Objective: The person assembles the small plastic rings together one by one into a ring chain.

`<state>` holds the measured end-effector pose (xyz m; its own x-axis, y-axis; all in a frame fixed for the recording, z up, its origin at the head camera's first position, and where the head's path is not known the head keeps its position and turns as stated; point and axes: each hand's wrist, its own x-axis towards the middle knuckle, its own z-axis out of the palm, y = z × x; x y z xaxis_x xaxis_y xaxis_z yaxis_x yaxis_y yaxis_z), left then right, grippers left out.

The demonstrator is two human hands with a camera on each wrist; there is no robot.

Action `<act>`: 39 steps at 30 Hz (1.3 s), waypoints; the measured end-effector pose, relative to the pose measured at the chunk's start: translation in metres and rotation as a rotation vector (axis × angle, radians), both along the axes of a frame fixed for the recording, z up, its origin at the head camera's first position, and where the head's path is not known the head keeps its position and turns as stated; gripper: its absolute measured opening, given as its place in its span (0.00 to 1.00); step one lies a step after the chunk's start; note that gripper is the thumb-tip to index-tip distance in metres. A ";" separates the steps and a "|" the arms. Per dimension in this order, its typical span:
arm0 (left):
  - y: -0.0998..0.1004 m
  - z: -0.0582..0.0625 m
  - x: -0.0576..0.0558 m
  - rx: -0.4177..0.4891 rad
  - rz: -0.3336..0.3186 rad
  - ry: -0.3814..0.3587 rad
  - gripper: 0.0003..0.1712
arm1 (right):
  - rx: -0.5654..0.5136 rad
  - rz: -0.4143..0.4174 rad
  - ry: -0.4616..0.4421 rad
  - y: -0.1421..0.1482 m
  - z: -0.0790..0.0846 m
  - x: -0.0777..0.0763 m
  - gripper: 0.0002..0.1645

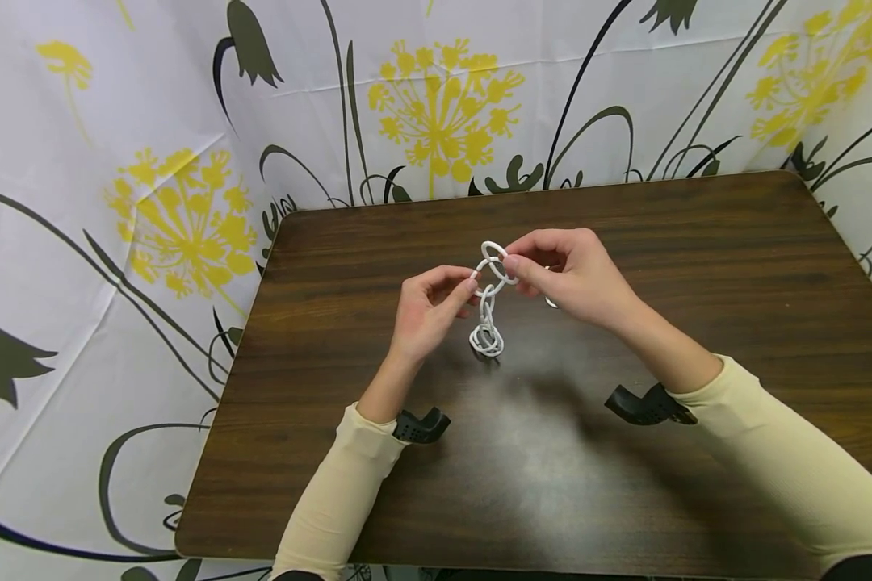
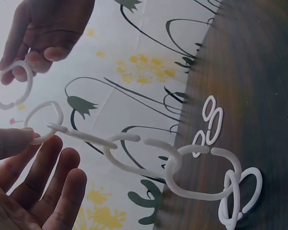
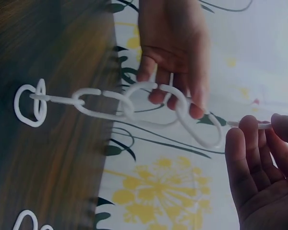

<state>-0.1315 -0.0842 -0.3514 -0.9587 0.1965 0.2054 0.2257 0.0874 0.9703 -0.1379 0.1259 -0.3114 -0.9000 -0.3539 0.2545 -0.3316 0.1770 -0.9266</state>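
Note:
A chain of white plastic links hangs from my left hand, its lower end bunched near or on the tabletop. Thumb and fingertips of that hand pinch the chain's top link. My right hand pinches a single white link between thumb and fingers. The two held links overlap in the head view, but the left wrist view shows a gap between them. Small openings show in several links. Further loose-looking white links lie on the table, mostly hidden behind my right hand in the head view.
The dark wood-grain table has rounded corners. Behind it and along its left side hangs a white cloth with yellow and grey-green flower prints. A black wrist mount sits at the left cuff, another at the right.

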 end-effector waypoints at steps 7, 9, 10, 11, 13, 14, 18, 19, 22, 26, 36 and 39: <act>-0.003 -0.018 -0.010 -0.005 0.011 -0.002 0.11 | 0.053 0.021 -0.005 -0.006 -0.009 -0.003 0.11; -0.004 -0.024 -0.012 -0.005 0.012 0.002 0.11 | 0.061 0.020 0.004 -0.008 -0.010 -0.003 0.11; -0.004 -0.024 -0.012 -0.007 0.012 0.008 0.11 | 0.064 0.019 0.010 -0.009 -0.011 -0.003 0.11; -0.004 -0.025 -0.013 -0.006 0.011 0.015 0.11 | 0.068 0.020 0.018 -0.010 -0.011 -0.003 0.11; -0.004 -0.026 -0.013 -0.002 0.009 0.030 0.11 | 0.076 0.019 0.034 -0.011 -0.012 -0.003 0.10; -0.004 -0.027 -0.013 0.001 0.007 0.036 0.11 | 0.078 0.020 0.041 -0.012 -0.012 -0.003 0.09; -0.005 -0.027 -0.013 0.008 0.003 0.048 0.11 | 0.093 0.024 0.074 -0.014 -0.012 -0.004 0.08; -0.006 -0.027 -0.013 0.009 0.002 0.050 0.12 | 0.100 0.022 0.084 -0.015 -0.012 -0.004 0.08; -0.006 -0.026 -0.013 0.007 0.002 0.045 0.12 | 0.130 0.003 0.122 -0.016 -0.013 -0.003 0.07; -0.005 -0.014 -0.007 -0.007 0.001 0.030 0.10 | 0.168 -0.018 0.164 -0.017 -0.014 -0.002 0.06; -0.007 -0.019 -0.010 -0.022 0.005 0.023 0.11 | 0.210 -0.020 0.224 -0.017 -0.015 -0.003 0.06; -0.008 -0.026 -0.013 -0.025 0.007 0.031 0.12 | 0.212 -0.020 0.217 -0.018 -0.015 -0.003 0.07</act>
